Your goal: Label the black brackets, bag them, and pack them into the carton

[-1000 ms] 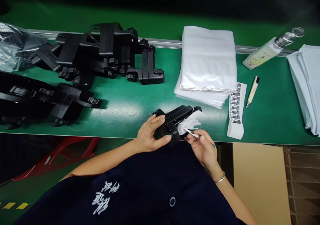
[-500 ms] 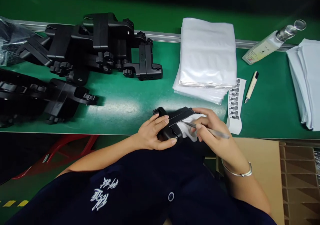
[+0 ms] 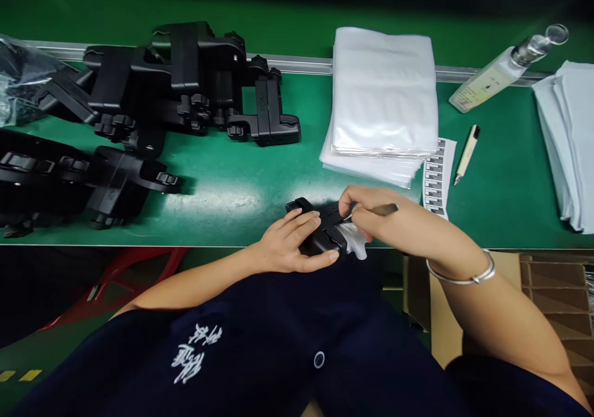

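My left hand is wrapped around a small black plastic part at the near edge of the green table. My right hand pinches thin metal tweezers whose tip points at the top of that part. A white cloth lies under the part and under my right hand.
Several black plastic assemblies are heaped at the back left, more at the left edge. A stack of clear bags, a barcode label strip, a pen, a pump bottle and white sheets lie to the right. Cardboard box below.
My right hand has moved left and up over the black part, bringing the tweezers tip onto it. My left hand keeps its grip on the part.
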A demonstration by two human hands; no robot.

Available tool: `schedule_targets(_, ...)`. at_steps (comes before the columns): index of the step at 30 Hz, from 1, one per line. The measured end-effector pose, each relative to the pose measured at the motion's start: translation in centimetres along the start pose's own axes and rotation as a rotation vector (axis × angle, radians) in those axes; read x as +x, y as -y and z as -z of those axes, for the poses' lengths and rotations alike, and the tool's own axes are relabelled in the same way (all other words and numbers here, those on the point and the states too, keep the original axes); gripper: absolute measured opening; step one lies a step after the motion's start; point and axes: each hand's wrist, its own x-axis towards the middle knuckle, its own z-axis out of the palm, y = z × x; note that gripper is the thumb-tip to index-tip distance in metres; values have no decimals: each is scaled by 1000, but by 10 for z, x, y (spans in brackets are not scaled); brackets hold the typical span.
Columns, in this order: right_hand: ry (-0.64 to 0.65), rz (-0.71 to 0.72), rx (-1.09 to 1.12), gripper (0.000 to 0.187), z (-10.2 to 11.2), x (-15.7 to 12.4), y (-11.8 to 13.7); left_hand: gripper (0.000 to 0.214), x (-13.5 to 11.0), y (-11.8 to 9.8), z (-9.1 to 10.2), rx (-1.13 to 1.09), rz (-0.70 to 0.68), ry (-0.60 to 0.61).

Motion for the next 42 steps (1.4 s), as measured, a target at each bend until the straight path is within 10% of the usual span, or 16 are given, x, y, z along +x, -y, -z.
schedule_targets(14, 38, -91, 493, 6, -9, 4, -32, 52, -5, 2, 2, -33, 57, -6)
schedule_targets(21, -382, 175, 872, 21, -25, -6, -57, 76, -8, 13, 2, -177, 216, -175)
schedule_targets(36, -555, 312, 639, 18, -38, -13, -59, 71, 12, 14, 17, -329, 690, -81)
schedule_targets(42, -540, 228, 146, 12, -45, -19, -38, 68, 14, 13, 18, -268, 679, -52)
